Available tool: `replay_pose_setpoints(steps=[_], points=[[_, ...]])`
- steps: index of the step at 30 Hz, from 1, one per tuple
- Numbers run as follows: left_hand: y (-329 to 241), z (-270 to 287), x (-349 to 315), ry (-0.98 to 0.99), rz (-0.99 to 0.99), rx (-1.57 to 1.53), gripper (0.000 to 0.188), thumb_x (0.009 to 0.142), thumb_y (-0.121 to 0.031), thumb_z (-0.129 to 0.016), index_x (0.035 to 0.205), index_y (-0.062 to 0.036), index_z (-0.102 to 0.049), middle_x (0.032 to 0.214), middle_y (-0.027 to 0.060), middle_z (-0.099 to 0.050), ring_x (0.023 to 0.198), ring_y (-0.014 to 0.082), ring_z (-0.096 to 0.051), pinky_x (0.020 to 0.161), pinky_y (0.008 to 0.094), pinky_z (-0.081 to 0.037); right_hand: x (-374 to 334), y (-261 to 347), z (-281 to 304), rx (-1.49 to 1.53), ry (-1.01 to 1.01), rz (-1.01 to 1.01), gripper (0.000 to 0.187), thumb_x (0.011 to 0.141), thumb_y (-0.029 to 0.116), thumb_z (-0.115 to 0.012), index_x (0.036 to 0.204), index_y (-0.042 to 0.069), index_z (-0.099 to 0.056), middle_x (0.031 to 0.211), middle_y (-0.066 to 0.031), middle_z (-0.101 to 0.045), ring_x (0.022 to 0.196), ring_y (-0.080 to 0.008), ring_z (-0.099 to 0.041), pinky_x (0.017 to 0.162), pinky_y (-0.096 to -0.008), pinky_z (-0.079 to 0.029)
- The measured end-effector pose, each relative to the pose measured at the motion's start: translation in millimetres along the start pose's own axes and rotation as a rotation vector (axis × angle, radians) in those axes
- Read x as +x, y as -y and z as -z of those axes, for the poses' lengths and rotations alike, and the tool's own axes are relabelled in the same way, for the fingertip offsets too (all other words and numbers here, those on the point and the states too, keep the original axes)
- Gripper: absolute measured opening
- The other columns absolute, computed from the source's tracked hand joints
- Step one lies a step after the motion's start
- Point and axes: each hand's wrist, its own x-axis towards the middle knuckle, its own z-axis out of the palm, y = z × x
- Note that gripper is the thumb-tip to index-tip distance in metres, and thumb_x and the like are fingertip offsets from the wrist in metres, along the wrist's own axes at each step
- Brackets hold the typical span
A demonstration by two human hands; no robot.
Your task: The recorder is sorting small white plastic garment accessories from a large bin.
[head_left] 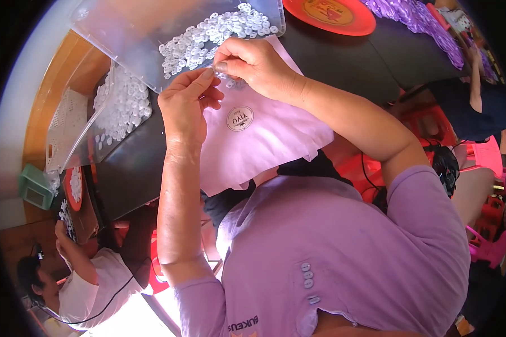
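Observation:
My left hand (183, 98) and my right hand (258, 66) meet above a pink cloth (264, 137), fingertips nearly touching. Both are closed in a pinch. Whatever lies between the fingertips is too small and too covered to name. A few small white pieces (236, 83) rest on the cloth just under my right hand. The cloth, with a round printed badge, drapes from the table edge toward my lap. Right beyond my hands stands a clear plastic bin (115, 28), with a heap of small white oval plastic pieces (219, 32) in it.
Left of the bin, a clear container (84, 140) holds more white pieces. A red round plate (343, 19) and shiny purple strands (421, 25) lie on the dark table (343, 64). A co-worker (90, 281) sits at lower left near a green basket (36, 185); another person (472, 106) is at right.

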Motion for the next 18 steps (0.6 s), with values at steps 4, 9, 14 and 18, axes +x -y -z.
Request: replay_pose_setpoints(steps=[4,9,14,18], points=[[4.3,-2.1,0.7,0.031,0.013,-0.005,0.014,0.089,-0.006,-0.062,0.093,0.0066,-0.063,0.079,0.0125,-0.065,0.059,0.0168,-0.06,0.051,0.026,-0.045,-0.4,-3.8,1.6,-0.003,-0.012,-0.006,0.004,0.089,0.005,-0.061,0.088,0.001,-0.059,0.072,-0.001,-0.059,0.063,-0.0061,-0.052,0.055,-0.0231,-0.043],[17.9,-2.0,-1.3,0.024,-0.022,-0.054,0.011,0.09,-0.006,-0.06,0.089,0.0052,-0.061,0.072,0.009,-0.062,0.054,0.0145,-0.055,0.048,0.0259,-0.043,-3.8,-4.1,-4.0,-0.018,0.015,-0.019,0.001,0.088,0.002,-0.059,0.088,0.001,-0.058,0.072,-0.0018,-0.06,0.063,-0.0072,-0.053,0.055,-0.0238,-0.043],[20.8,-0.9,-1.5,-0.033,-0.054,-0.006,0.011,0.09,-0.007,-0.06,0.087,0.0036,-0.06,0.07,0.0065,-0.06,0.051,0.0107,-0.052,0.044,0.0238,-0.039,-3.7,-6.4,-9.5,-0.01,0.04,-0.037,0.004,0.087,-0.001,-0.057,0.09,0.001,-0.059,0.072,-0.0019,-0.06,0.064,-0.0076,-0.053,0.057,-0.0233,-0.043],[16.6,2.9,-1.9,-0.126,-0.006,0.053,0.011,0.09,-0.009,-0.06,0.087,0.0019,-0.06,0.07,0.0065,-0.061,0.049,0.0085,-0.051,0.04,0.022,-0.036,-3.3,-1.1,-5.3,0.071,0.064,-0.137,0.008,0.085,-0.001,-0.057,0.092,0.001,-0.061,0.076,-0.0032,-0.063,0.068,-0.0088,-0.057,0.06,-0.024,-0.045]])
